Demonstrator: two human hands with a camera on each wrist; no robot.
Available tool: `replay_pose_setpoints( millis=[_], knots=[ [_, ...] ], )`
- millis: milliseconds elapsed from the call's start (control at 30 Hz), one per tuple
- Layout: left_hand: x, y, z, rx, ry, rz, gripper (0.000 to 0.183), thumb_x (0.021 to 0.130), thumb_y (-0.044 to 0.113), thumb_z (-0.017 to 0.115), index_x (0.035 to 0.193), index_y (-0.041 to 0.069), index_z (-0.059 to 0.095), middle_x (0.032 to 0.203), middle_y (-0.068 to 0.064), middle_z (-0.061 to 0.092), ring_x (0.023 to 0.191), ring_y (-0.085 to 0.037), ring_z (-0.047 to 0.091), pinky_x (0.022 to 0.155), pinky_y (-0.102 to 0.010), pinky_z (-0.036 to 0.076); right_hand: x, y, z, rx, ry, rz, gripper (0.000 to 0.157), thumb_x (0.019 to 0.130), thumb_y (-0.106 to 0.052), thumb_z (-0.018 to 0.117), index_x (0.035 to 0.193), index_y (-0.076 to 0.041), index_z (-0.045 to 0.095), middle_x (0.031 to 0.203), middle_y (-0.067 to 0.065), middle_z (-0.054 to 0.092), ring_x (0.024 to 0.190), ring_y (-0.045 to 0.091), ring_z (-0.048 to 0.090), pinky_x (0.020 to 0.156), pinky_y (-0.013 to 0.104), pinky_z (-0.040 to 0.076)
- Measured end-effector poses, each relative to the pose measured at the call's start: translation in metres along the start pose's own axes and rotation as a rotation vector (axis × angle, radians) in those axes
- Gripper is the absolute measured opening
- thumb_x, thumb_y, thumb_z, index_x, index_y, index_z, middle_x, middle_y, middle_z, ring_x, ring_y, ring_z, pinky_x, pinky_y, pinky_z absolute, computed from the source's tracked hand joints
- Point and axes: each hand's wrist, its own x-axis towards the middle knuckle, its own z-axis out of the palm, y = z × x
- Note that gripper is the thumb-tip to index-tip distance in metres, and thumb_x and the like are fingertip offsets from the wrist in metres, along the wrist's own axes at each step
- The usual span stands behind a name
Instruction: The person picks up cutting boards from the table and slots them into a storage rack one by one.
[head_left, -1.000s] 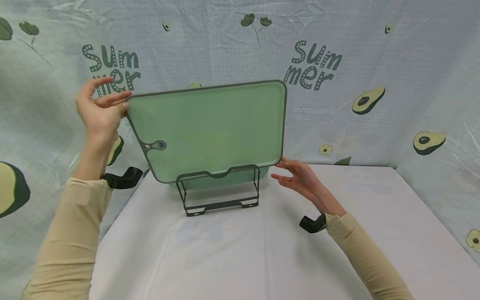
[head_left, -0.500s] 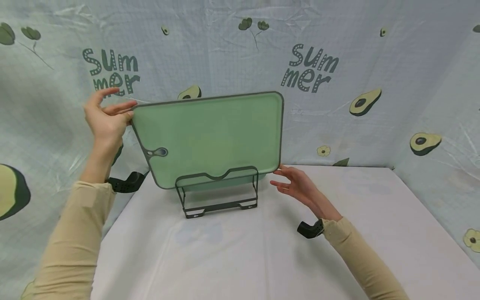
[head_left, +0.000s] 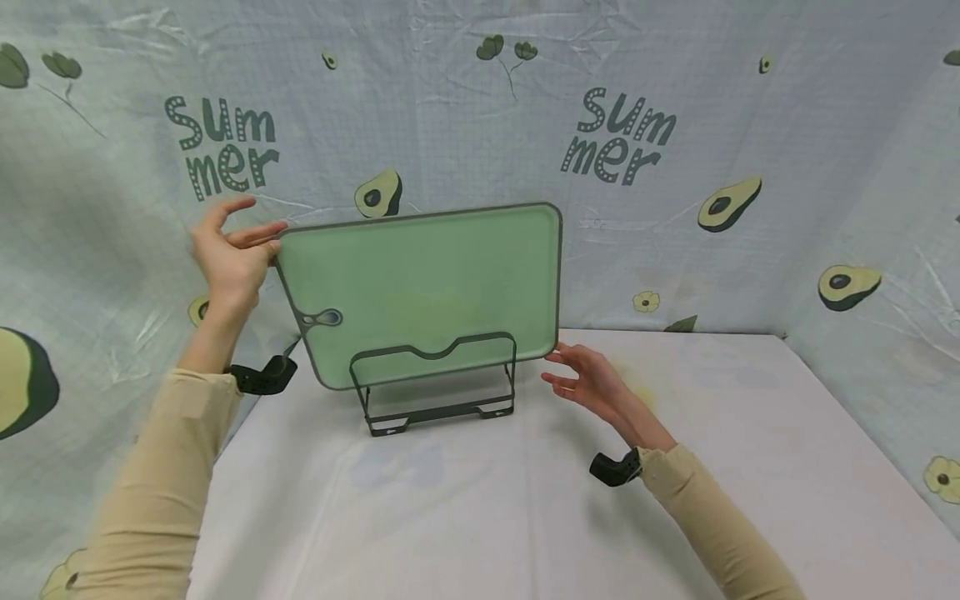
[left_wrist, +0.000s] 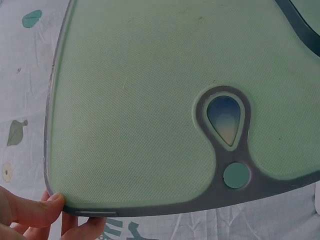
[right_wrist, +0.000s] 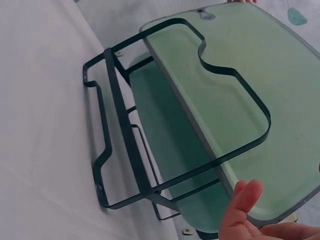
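Note:
A green cutting board with a grey rim stands tilted, its left end lower, its bottom edge between the bars of a black wire rack. My left hand pinches the upper left corner; in the left wrist view the thumb lies on the board's face and fingers are beneath it. At the lower right corner my right hand holds the edge with its upper fingers, while lower fingers stick out free. A second, darker green board stands in the rack behind the first, mostly hidden.
The rack stands on a white cloth-covered table. Behind and beside it hangs a pale printed curtain with avocados and lettering. A black wrist camera sits on my left wrist, another black camera on my right.
The cutting board has come down and slightly right, deeper behind the rack's front bar. My left hand lowers with its corner; my right hand sinks a little too. The rack stays put.

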Motion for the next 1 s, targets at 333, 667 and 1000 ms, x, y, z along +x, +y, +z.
replay_pose_setpoints(
  millis=[333,667,1000],
  knots=[
    [-0.002,-0.013,-0.003,0.088,-0.042,-0.044,0.044,0.078,-0.013,0.055,0.117,0.006,0.054,0.059,0.027,0.057,0.058,0.007,0.058,0.05,-0.011,0.045,0.003,0.011,-0.002,0.034,0.003,0.012,0.063,0.093,-0.023,0.032,0.144,-0.011,-0.002,0.13,0.004,0.029,0.107,0.024,0.045,0.079,0.026,0.043],
    [-0.002,-0.025,-0.005,0.138,-0.058,-0.071,0.045,0.078,-0.011,0.056,0.12,0.005,0.052,0.066,0.023,0.056,0.055,0.005,0.057,0.05,-0.012,0.046,0.005,0.019,-0.003,0.03,0.019,0.035,0.062,0.092,-0.024,0.033,0.144,-0.011,0.002,0.134,0.008,0.026,0.098,0.019,0.05,0.079,0.025,0.043],
    [-0.007,-0.028,-0.005,0.071,-0.054,-0.069,0.045,0.076,-0.014,0.054,0.118,0.002,0.052,0.066,0.02,0.057,0.051,0.003,0.056,0.047,-0.013,0.045,0.006,0.026,-0.005,0.043,0.018,0.043,0.063,0.091,-0.024,0.033,0.144,-0.011,0.002,0.138,0.01,0.022,0.096,0.018,0.05,0.077,0.025,0.043]
  ],
)
